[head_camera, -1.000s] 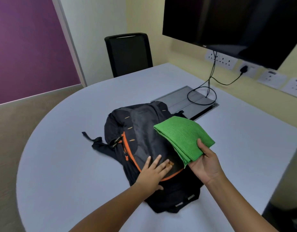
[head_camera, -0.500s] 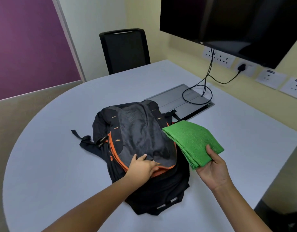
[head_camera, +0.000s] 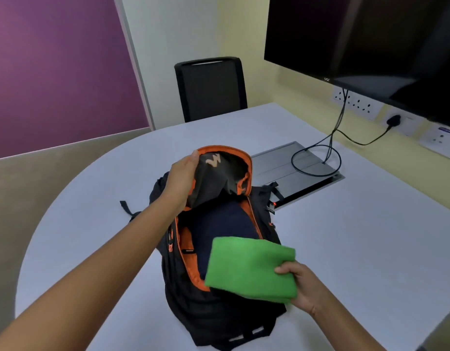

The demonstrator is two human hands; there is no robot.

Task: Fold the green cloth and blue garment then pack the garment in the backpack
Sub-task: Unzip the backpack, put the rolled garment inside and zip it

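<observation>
A black backpack [head_camera: 219, 317] with orange zip trim lies on the white table. My left hand [head_camera: 183, 178] grips its front flap [head_camera: 219, 178] and holds it lifted, so the main compartment is open. Inside lies a dark blue garment [head_camera: 224, 224]. My right hand [head_camera: 302, 287] pinches the folded green cloth [head_camera: 249, 267] at its right edge. The cloth hangs over the near part of the open compartment and hides part of the garment.
A grey cable hatch [head_camera: 279, 163] with looped black cables [head_camera: 317, 160] is set into the table [head_camera: 358, 249] behind the backpack. A black chair [head_camera: 211, 87] stands at the far edge. A dark screen [head_camera: 365, 39] hangs on the right wall above sockets [head_camera: 355, 102].
My left hand took hold of the flap and lifted it, opening the backpack and showing the blue garment. My right hand brought the green cloth from beside the backpack to over the opening.
</observation>
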